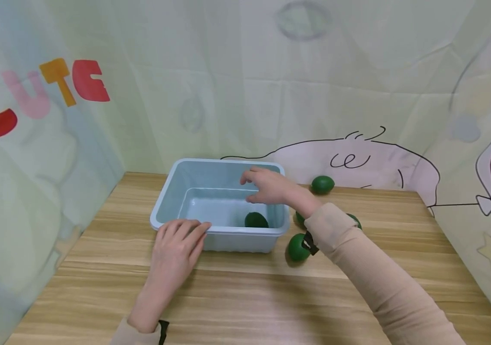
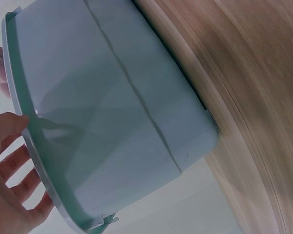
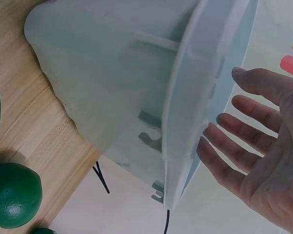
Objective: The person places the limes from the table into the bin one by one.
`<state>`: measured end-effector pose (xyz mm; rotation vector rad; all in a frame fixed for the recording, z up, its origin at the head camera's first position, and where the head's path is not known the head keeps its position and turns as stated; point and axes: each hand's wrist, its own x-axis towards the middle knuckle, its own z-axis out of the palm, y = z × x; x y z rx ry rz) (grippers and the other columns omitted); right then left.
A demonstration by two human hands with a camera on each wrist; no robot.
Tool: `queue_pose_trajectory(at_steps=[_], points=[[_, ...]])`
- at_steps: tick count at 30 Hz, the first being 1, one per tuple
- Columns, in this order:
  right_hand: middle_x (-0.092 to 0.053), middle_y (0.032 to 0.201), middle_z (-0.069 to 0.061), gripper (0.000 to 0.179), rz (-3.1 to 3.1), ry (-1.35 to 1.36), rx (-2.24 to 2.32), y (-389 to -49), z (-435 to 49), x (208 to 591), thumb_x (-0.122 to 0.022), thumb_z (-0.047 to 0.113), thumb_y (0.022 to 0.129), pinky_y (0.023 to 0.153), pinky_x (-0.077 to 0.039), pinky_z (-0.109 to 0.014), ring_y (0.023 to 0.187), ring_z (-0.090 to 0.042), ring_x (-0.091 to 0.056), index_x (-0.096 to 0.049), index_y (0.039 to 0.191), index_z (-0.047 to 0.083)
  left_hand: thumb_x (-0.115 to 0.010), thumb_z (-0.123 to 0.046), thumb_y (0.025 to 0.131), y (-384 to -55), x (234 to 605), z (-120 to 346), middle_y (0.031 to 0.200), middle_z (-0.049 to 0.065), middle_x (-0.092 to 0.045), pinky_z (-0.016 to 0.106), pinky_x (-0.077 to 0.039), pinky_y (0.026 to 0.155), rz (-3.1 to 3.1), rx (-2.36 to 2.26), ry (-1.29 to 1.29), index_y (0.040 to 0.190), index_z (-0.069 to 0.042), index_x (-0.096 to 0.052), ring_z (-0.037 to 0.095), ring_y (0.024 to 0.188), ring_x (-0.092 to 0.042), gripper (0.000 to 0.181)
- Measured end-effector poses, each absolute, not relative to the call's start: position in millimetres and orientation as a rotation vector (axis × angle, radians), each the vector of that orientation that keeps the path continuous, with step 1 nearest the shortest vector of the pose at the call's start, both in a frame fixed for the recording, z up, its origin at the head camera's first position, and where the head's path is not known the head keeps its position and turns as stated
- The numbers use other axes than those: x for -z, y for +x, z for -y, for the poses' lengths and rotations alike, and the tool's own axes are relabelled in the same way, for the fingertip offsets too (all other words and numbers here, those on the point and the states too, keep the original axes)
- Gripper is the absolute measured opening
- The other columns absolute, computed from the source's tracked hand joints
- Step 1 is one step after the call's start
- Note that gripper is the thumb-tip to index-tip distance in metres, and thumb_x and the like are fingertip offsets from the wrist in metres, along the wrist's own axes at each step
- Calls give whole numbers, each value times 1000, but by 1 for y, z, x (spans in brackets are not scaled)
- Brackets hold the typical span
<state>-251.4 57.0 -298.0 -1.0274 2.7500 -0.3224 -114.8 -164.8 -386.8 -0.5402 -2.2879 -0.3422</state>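
A light-blue plastic basin (image 1: 236, 231) stands on the wooden table, with one dark green lime (image 1: 256, 220) lying inside near its front right corner. My left hand (image 1: 179, 244) grips the near rim at its left part, fingers over the edge and thumb along it; the left wrist view shows the fingers (image 2: 22, 187) at the rim. Above the basin's right side hovers my right hand (image 1: 268, 186), holding nothing, its fingers loosely spread. To the right of the basin lies a lime (image 1: 298, 247), partly covered by the right wrist strap.
Farther back on the table is another lime (image 1: 323, 184), close to the printed backdrop (image 1: 211, 96). Two more green limes show partly, a lime (image 1: 300, 219) beside the basin and a lime (image 1: 355, 220) behind my right sleeve. Cloth walls stand behind and on both sides.
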Motion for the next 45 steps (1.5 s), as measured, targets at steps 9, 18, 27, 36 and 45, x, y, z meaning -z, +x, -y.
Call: queue_pose_trajectory(at_steps=[9, 18, 27, 36, 45], points=[[-55, 120, -6, 37, -2734, -1010, 397, -252, -62, 297, -63, 24, 84, 93, -47, -35, 111, -23, -55, -54, 117, 13, -65, -15, 79, -116, 387, 165, 92, 5, -67, 42, -41, 83, 2260, 347, -549, 103, -15, -69, 26, 90, -56, 24], [-58, 115, -8, 35, -2736, -1035, 471, -252, -69, 297, -63, 23, 84, 91, -48, -35, 107, -25, -56, -55, 115, 11, -64, -16, 81, -115, 387, 164, 94, 4, -67, 42, -41, 85, 2291, 349, -539, 104, -16, -68, 25, 92, -56, 23], [-60, 118, -6, 36, -2722, -1036, 580, -248, -78, 291, -62, 24, 84, 93, -46, -36, 108, -24, -57, -56, 116, 10, -62, -16, 82, -115, 386, 163, 94, 4, -67, 42, -41, 86, 2290, 352, -536, 105, -17, -68, 25, 92, -56, 23], [-59, 117, -4, 35, -2746, -1032, 631, -243, -83, 288, -63, 26, 84, 93, -46, -36, 109, -21, -56, -56, 116, 11, -62, -17, 82, -115, 387, 163, 94, 4, -67, 42, -41, 85, 2272, 350, -539, 104, -17, -68, 25, 91, -56, 23], [-58, 117, -1, 33, -2789, -1025, 694, -230, -89, 291, -61, 27, 86, 92, -46, -35, 108, -17, -54, -55, 116, 14, -60, -18, 83, -116, 387, 164, 93, 4, -67, 42, -41, 85, 2268, 350, -538, 104, -17, -68, 25, 91, -56, 22]])
